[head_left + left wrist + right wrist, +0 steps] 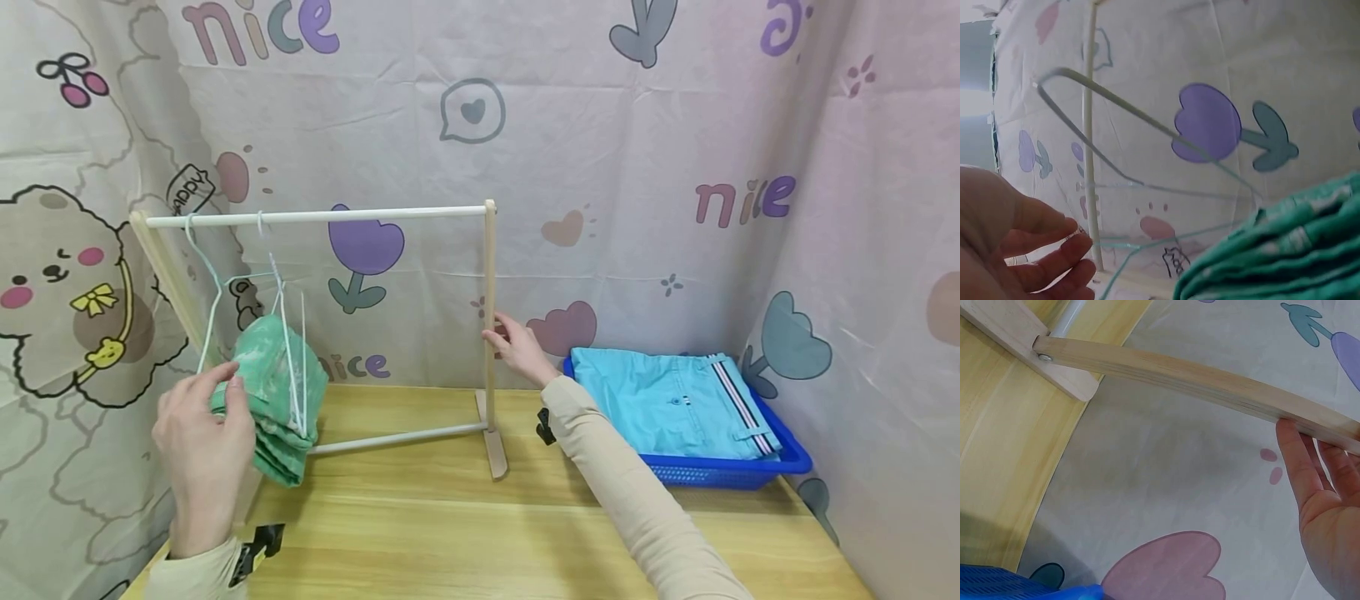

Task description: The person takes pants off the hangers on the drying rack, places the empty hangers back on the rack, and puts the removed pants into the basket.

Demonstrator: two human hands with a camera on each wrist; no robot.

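Note:
A clothes rack with a white top rail (390,214) and wooden posts stands on the table. Two hangers hang at its left end: a pale blue hanger (216,308) and a white hanger (288,358). Folded green cloth (262,358) with white patches hangs on the white one; its kind is unclear. My left hand (206,446) is beside the cloth, fingers loosely bent and nothing seen between them; the left wrist view shows the fingers (1075,247) apart from the cloth. With thumb and fingers, my right hand (521,350) holds the right wooden post (490,283).
At the right of the table (420,542) stands a blue basket (712,475), with folded light-blue pants (645,400) lying in it. A patterned curtain (540,167) surrounds the table at the back and sides. A lower rail (397,440) runs near the tabletop.

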